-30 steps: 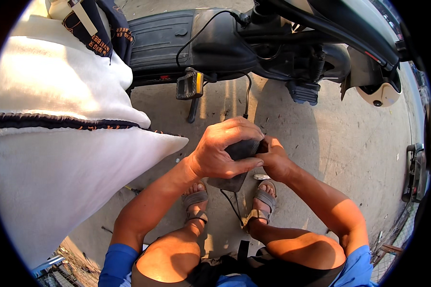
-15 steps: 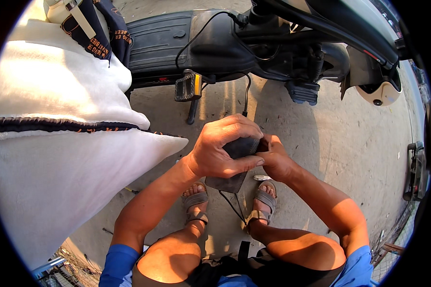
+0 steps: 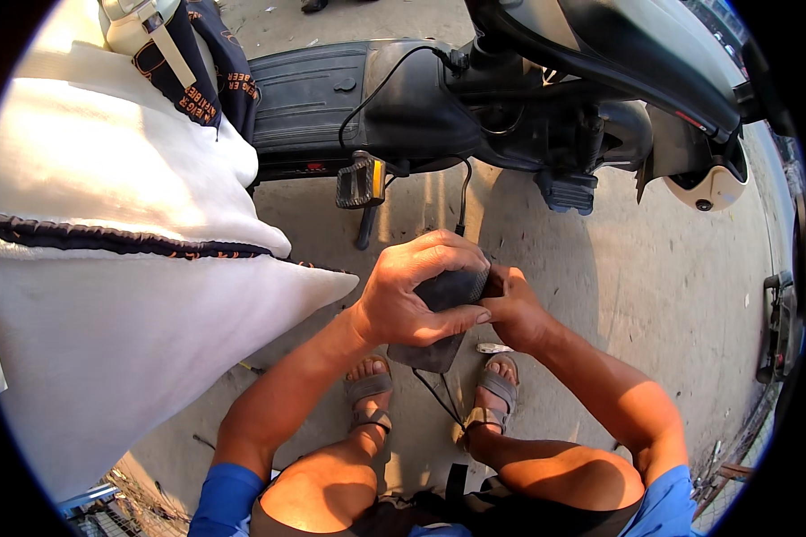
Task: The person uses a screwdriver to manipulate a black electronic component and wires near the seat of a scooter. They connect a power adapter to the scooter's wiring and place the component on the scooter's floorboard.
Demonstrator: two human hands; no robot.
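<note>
A dark, box-shaped charger (image 3: pixel 432 354) hangs between my hands above my feet, a black cord coming off each end. My left hand (image 3: pixel 421 285) wraps around its body from the left, thumb on the near side and fingers over the far side. My right hand (image 3: pixel 516 309) is closed at the charger's right edge, its fingertips partly hidden behind the box, so the exact hold there is hard to see. The far cord (image 3: pixel 464 192) runs up toward the electric scooter (image 3: pixel 403 98). From the lower end, another cord (image 3: pixel 441 394) loops down by my right foot.
White cloth covers (image 3: pixel 107 322) with dark trim spread along the left side. The scooter's pedal (image 3: pixel 361 183) sticks out toward me over the concrete ground (image 3: pixel 663 295). A cream helmet-like shell (image 3: pixel 709 186) hangs at the right. A small pale object (image 3: pixel 493 348) lies by my right sandal.
The scooter and hands sit slightly lower in the picture, and a dark shoe shows at the top edge. The charger's upper face shows a little more; both hands keep their hold.
</note>
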